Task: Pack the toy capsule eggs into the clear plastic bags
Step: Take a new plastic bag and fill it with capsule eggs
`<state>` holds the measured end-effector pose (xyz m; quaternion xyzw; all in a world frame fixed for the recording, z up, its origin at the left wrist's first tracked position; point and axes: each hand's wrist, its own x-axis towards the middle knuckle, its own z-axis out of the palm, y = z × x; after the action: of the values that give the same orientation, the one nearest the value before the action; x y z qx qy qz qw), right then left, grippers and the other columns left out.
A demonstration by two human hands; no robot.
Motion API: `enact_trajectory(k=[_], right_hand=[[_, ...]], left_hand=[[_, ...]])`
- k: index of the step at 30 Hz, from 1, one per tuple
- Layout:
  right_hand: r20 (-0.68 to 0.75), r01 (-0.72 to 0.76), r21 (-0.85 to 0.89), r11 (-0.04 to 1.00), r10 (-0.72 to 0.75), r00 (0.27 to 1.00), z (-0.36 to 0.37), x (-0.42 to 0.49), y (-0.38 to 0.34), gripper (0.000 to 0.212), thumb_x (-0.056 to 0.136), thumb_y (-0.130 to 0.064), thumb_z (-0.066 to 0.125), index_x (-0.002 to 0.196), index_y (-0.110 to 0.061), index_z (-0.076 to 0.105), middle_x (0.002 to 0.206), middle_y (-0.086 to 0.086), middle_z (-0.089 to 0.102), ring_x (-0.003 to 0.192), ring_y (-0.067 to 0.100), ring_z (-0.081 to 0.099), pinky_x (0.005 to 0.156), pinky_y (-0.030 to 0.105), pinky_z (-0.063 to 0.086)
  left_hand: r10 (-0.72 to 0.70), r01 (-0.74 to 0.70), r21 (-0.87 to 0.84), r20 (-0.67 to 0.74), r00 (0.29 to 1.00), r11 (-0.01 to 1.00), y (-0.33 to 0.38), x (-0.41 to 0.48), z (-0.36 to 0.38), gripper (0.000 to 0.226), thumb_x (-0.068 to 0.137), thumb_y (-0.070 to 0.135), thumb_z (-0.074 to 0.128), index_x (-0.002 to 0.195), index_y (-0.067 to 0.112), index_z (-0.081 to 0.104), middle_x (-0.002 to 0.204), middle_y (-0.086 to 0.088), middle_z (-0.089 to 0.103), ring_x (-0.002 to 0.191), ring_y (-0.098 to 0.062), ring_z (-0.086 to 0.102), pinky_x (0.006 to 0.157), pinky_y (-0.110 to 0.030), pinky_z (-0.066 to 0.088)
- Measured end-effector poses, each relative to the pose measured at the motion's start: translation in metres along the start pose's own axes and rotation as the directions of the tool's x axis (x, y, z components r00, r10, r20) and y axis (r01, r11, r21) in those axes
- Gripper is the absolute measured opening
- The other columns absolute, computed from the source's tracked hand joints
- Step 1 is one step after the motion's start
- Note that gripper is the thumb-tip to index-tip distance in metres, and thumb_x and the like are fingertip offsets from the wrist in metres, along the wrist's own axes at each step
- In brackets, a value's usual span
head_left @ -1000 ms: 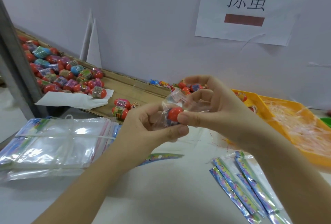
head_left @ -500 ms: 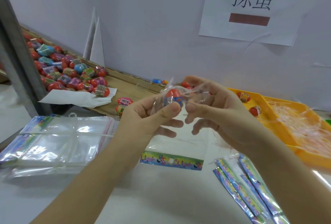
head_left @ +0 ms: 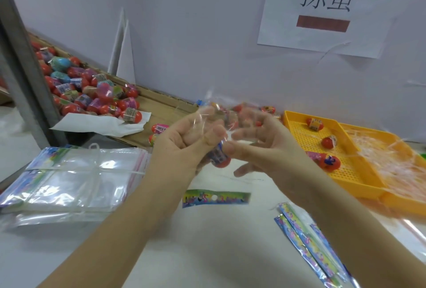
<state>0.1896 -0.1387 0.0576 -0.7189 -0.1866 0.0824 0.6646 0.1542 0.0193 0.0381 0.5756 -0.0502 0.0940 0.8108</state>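
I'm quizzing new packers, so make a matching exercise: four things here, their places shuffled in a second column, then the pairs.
1 red toy capsule egg
2 tied bundle of clear plastic bags
3 yellow perforated plastic tray
4 white paper sign

A on the wall
B table, left side
C inside the clear plastic bag pinched by left hand and right hand
D table, right side

Pairs: 1-C, 2-B, 3-D, 4-A

place: packing workstation | evidence: heaped capsule eggs [head_left: 92,94], bundled bags [head_left: 69,179], yellow trays [head_left: 297,131], wall sign [head_left: 327,9]
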Motion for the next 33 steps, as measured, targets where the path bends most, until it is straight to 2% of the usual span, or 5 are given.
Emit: enact_trajectory(k=[11, 15, 27, 30, 33], right_hand=[[-0.139, 0.078, 0.201, 0.976, -0.050, 0.989, -0.013, 0.018, 0.000, 0.039, 0.069, -0.033, 0.072, 0.103, -0.015, 0.066, 0.081, 0.000, 0.071, 0.070, 0.017, 0.068, 0.057, 0.032, 0.057], [-0.331, -0.048, -0.239, 0.970, -0.035, 0.943, -0.035, 0.059, 0.019, 0.018, 0.090, -0.011, 0.063, 0.106, -0.019, 0.065, 0.101, 0.000, 0.068, 0.074, 0.006, 0.065, 0.061, 0.020, 0.055], [-0.216, -0.213, -0.976, 0.039, -0.141, 0.966, -0.030, 0.137, 0.090, 0.049, 0.094, -0.050, 0.048, 0.139, -0.032, 0.039, 0.135, 0.013, 0.037, 0.127, 0.034, 0.031, 0.107, 0.048, 0.025], [-0.268, -0.227, -0.957, 0.179, -0.261, 0.927, -0.024, 0.143, 0.087, 0.041, 0.094, -0.043, 0.053, 0.130, -0.023, 0.049, 0.128, 0.010, 0.046, 0.122, 0.030, 0.039, 0.104, 0.045, 0.028], [-0.498, -0.013, -0.593, 0.805, -0.354, 0.791, -0.013, 0.138, 0.060, 0.037, 0.096, -0.033, 0.054, 0.128, -0.016, 0.052, 0.116, 0.003, 0.058, 0.104, 0.017, 0.056, 0.094, 0.036, 0.047]], left_hand=[[-0.170, 0.164, -0.074, -0.078, 0.982, 0.984, 0.001, 0.010, -0.012, 0.018, 0.054, 0.021, 0.076, 0.068, 0.011, 0.078, 0.074, -0.010, 0.075, 0.062, -0.016, 0.072, 0.058, -0.025, 0.060], [-0.132, 0.110, -0.118, -0.205, 0.970, 0.987, 0.003, 0.016, -0.022, 0.028, 0.065, 0.024, 0.071, 0.085, 0.004, 0.071, 0.073, -0.011, 0.073, 0.061, -0.019, 0.069, 0.058, -0.031, 0.061], [-0.155, 0.145, -0.069, -0.185, 0.970, 0.987, -0.007, 0.021, -0.028, 0.058, 0.043, 0.018, 0.080, 0.100, 0.017, 0.070, 0.081, -0.007, 0.077, 0.062, -0.018, 0.072, 0.058, -0.042, 0.060], [-0.117, 0.122, 0.014, -0.187, 0.975, 0.992, -0.010, 0.021, -0.029, 0.060, 0.039, 0.022, 0.083, 0.098, 0.019, 0.073, 0.090, -0.007, 0.077, 0.074, -0.023, 0.075, 0.068, -0.042, 0.062], [-0.049, 0.070, 0.105, -0.185, 0.982, 0.992, -0.011, 0.020, -0.030, 0.066, 0.043, 0.022, 0.084, 0.107, 0.018, 0.068, 0.092, -0.003, 0.077, 0.081, -0.024, 0.075, 0.065, -0.034, 0.061]])
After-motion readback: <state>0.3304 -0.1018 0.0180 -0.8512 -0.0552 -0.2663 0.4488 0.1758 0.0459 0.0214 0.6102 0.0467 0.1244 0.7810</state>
